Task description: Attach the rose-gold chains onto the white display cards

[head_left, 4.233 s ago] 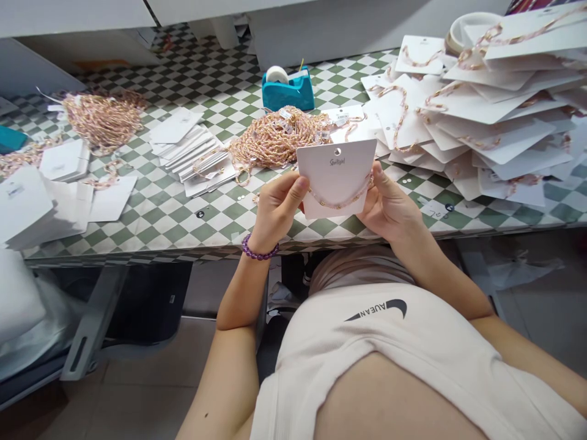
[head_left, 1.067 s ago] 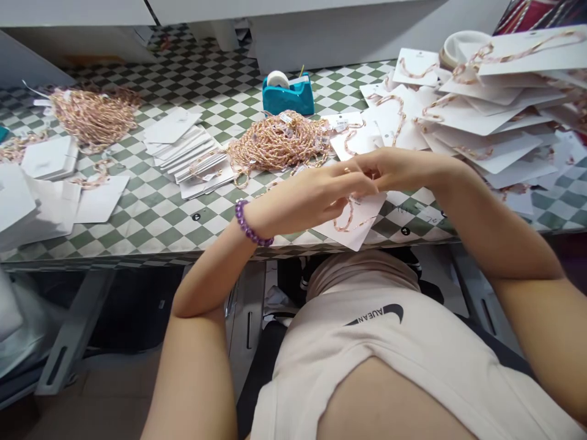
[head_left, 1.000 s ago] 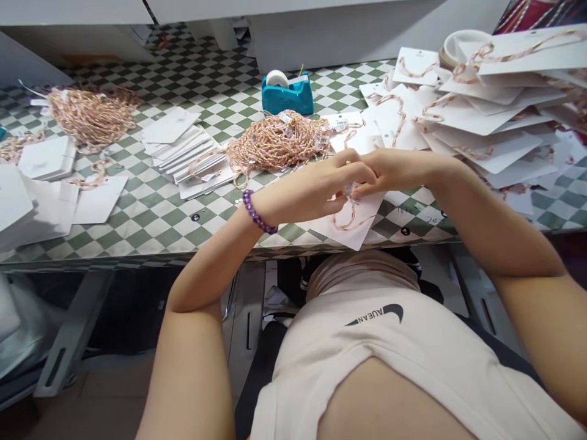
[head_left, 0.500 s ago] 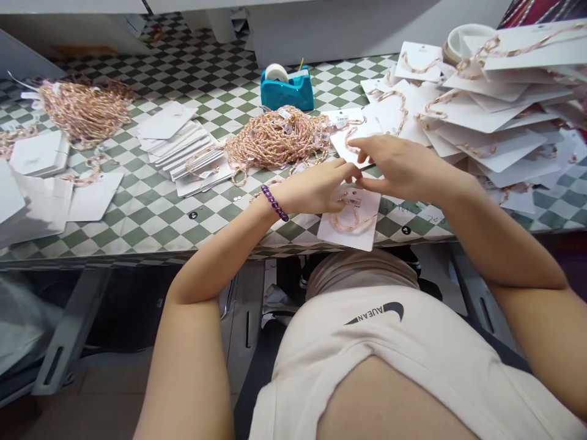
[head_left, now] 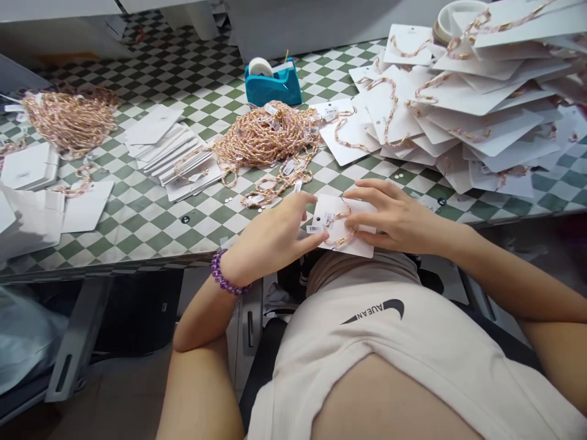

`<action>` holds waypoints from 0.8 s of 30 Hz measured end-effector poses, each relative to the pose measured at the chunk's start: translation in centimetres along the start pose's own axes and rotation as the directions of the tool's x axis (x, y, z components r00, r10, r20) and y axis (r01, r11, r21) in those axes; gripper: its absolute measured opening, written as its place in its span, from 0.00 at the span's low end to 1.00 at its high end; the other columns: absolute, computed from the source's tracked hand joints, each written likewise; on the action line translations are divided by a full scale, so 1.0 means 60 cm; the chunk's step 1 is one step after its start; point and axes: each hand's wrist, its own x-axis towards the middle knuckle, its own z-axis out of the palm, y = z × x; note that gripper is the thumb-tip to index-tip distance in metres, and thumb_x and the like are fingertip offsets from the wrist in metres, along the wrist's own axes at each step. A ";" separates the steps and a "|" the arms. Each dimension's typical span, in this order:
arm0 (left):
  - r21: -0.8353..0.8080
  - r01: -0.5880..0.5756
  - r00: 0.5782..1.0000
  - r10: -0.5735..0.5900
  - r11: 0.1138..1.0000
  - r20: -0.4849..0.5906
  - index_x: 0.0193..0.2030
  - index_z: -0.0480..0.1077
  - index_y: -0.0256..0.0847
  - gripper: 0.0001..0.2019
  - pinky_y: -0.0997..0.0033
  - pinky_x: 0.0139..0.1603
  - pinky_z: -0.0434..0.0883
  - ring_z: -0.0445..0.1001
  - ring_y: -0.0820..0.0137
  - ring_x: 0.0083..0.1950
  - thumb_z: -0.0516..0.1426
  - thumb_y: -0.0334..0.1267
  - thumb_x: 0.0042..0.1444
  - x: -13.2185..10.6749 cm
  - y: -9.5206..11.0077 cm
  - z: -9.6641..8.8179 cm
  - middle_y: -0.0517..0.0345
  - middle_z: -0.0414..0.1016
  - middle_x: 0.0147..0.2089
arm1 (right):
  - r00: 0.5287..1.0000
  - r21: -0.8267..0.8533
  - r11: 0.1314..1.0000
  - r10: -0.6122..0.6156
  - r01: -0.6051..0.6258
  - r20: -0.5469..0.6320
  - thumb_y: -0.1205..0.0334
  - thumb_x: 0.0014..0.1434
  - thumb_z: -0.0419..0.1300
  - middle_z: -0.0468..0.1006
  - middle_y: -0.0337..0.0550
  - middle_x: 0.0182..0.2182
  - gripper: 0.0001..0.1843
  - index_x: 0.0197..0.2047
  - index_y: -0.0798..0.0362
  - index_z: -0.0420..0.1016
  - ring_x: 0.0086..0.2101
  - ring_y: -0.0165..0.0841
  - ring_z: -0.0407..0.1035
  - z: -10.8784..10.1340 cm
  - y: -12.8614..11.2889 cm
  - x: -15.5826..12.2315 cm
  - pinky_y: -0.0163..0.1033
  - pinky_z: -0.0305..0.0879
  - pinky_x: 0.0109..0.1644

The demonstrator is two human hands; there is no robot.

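A white display card [head_left: 342, 231] with a pink-and-gold bead bracelet [head_left: 343, 242] lies at the table's front edge, partly over it. My left hand [head_left: 277, 235] is at the card's left side, thumb stretched onto its edge by a small barcode tag [head_left: 313, 229], index finger apart. From the right, my right hand [head_left: 392, 214] rests spread fingers on the card and the bracelet's right side. Those fingers hide part of the bracelet. Beyond my left hand are a few loose bracelets [head_left: 279, 183] and a heaped pile of bracelets [head_left: 266, 135].
A teal tape dispenser [head_left: 274, 85] stands behind the pile. Stacked blank cards [head_left: 160, 153] lie to its left, with another bracelet bundle [head_left: 73, 119] farther left. Carded bracelets [head_left: 486, 116] are heaped at the right, beside a white roll [head_left: 458, 18]. The tablecloth [head_left: 197, 229] is checkered.
My hands, close together above the card before, have drawn apart and nearer to my body, one at each side of it. My right hand has left the carded bracelets beyond. The view has shifted slightly.
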 end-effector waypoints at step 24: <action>0.149 -0.113 0.985 0.130 0.982 -0.112 0.50 0.66 0.40 0.22 0.51 0.56 0.64 0.67 0.51 0.56 0.60 0.53 0.56 0.075 0.029 0.057 0.44 0.69 0.57 | 0.998 -0.009 0.998 -0.057 0.057 -0.016 0.60 0.63 0.58 0.69 0.50 0.56 0.06 0.41 0.51 0.75 0.61 0.47 0.61 0.001 0.036 -0.003 0.56 0.65 0.61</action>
